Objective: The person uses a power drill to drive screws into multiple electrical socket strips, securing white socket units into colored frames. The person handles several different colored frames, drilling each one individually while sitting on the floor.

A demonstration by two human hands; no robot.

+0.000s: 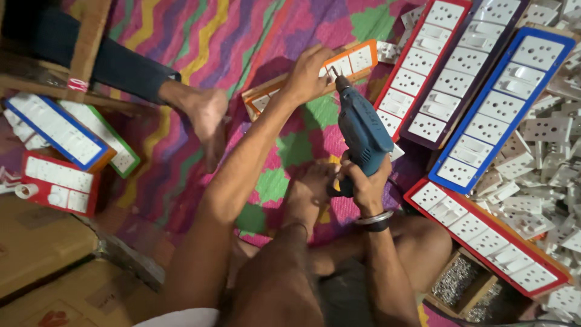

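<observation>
drilling into the orange-framed switch board [311, 75] on the patterned mat [181, 54].
my left hand [308, 72] gripped the board's near edge; my right hand [363, 184] was wrapped around the blue drill [362, 130], its bit touching the board. red and blue boards [484, 91] lay right of it, a foot [206, 118] to its left.

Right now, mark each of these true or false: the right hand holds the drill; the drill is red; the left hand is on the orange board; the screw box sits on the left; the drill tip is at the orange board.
1. The right hand holds the drill. True.
2. The drill is red. False: it is blue.
3. The left hand is on the orange board. True.
4. The screw box sits on the left. False: it is at the lower right, beside a red board.
5. The drill tip is at the orange board. True.
</observation>
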